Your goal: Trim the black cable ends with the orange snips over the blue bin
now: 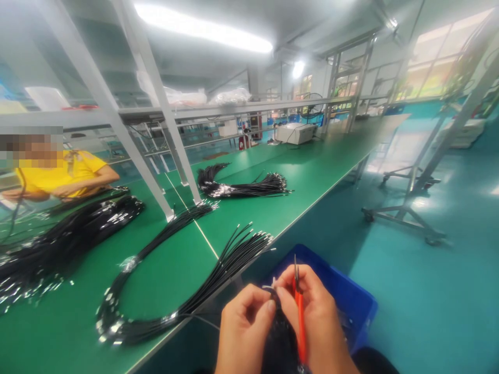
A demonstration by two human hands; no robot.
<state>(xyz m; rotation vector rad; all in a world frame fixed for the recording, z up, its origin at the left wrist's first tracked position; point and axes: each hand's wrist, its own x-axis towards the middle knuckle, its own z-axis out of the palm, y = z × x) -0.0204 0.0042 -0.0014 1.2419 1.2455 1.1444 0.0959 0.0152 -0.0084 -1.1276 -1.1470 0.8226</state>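
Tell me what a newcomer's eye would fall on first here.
Probably the red-handled tool in the right hand, its tip pointing up. Then the curved bundle of black cables on the green table, lower left. A co-worker's yellow shirt also stands out at far left.

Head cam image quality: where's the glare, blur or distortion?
Head view: ceiling light blown out, windows washed out; glare on teal floor; far-left black cables smeared; shelf post slanted, probably lens stretch; red-handled tool in right hand clearer.

It's a factory wkshp: green bench (pixel 249 210) w/ blk cable bundles (pixel 226 265) & metal shelving (pixel 234 110)
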